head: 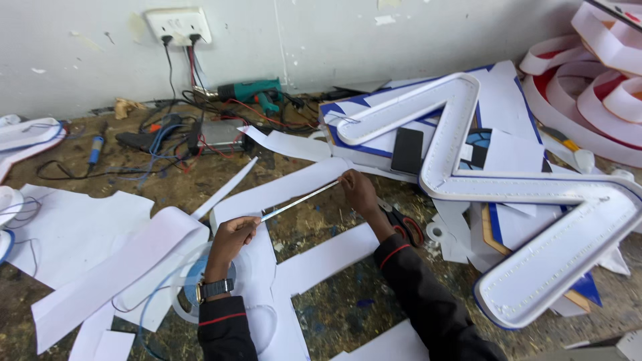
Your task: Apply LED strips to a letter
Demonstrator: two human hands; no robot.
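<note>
A thin strip (301, 198) was held taut, pinched by left hand (233, 235) and right hand (358, 189); Z-shaped sign letter (535, 220) lay uncovered, strip unattached.

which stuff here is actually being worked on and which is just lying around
In hand:
- thin light strip, held at its ends by the left hand and right hand

Lying about:
- large white Z-shaped channel letter
- teal power tool
- scissors with red handles
- white paper offcuts
- tangled cables
</note>
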